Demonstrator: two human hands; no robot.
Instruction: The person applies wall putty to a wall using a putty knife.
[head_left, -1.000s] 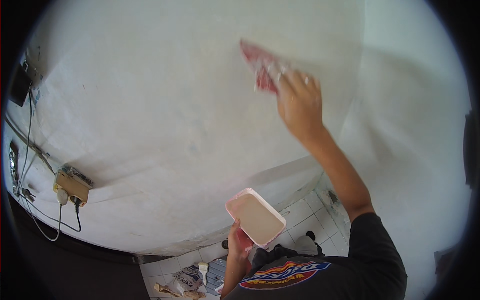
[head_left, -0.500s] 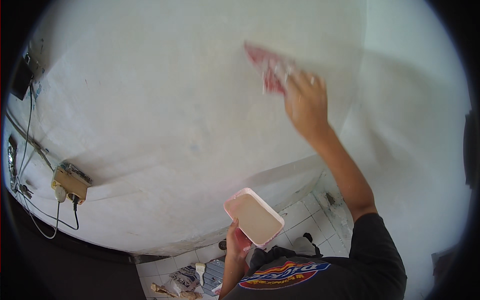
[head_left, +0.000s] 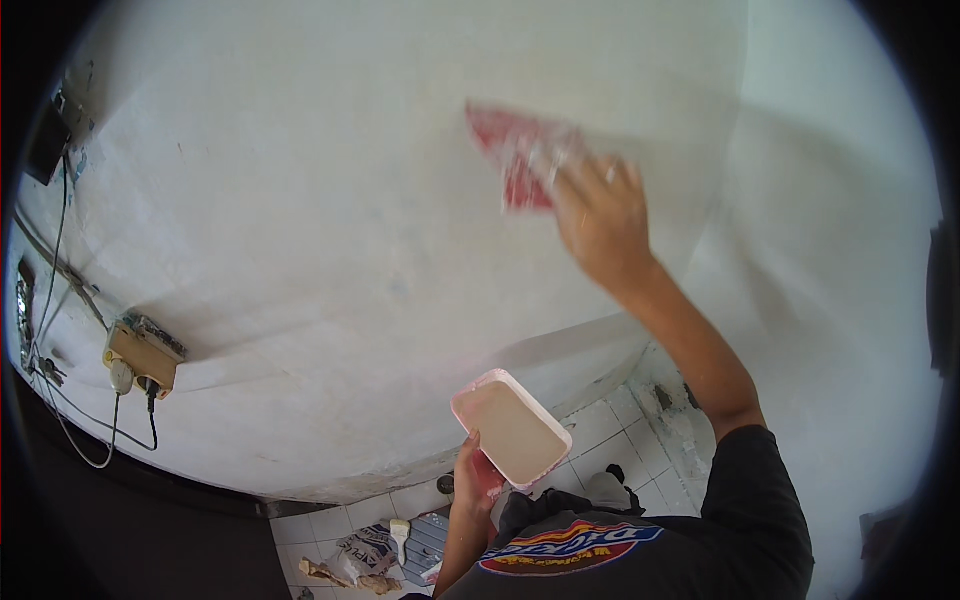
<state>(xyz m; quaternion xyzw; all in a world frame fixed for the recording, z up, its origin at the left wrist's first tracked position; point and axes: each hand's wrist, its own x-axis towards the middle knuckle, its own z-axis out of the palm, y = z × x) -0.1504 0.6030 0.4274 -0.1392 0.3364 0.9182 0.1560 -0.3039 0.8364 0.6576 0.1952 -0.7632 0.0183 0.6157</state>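
Note:
My right hand (head_left: pixel 608 225) is raised before the pale wall (head_left: pixel 320 200), its fingers closed round a red putty spreader (head_left: pixel 512 140) smeared with white. The spreader's wide edge points to the upper left, at the wall; whether it touches is hard to tell because of blur. Lower down, close to my body, my left hand (head_left: pixel 470 480) grips a shallow rectangular tub (head_left: pixel 546 408) by its near left side. Smooth off-white paste (head_left: pixel 515 435) covers the inside of the tub, and pinkish-red shows on its outer side.
At the left, a cream socket box (head_left: pixel 142 362) with two plugs and hanging cables (head_left: pixel 62 250) is fixed to the wall. A paintbrush (head_left: pixel 400 535), a crumpled plastic bag (head_left: pixel 368 550) and a grey ridged panel (head_left: pixel 428 540) lie on the tiled floor (head_left: pixel 600 430). Another wall (head_left: pixel 830 280) meets at right.
My right hand has moved the spreader a little down and to the left along the wall. My left hand keeps the tub in nearly the same place.

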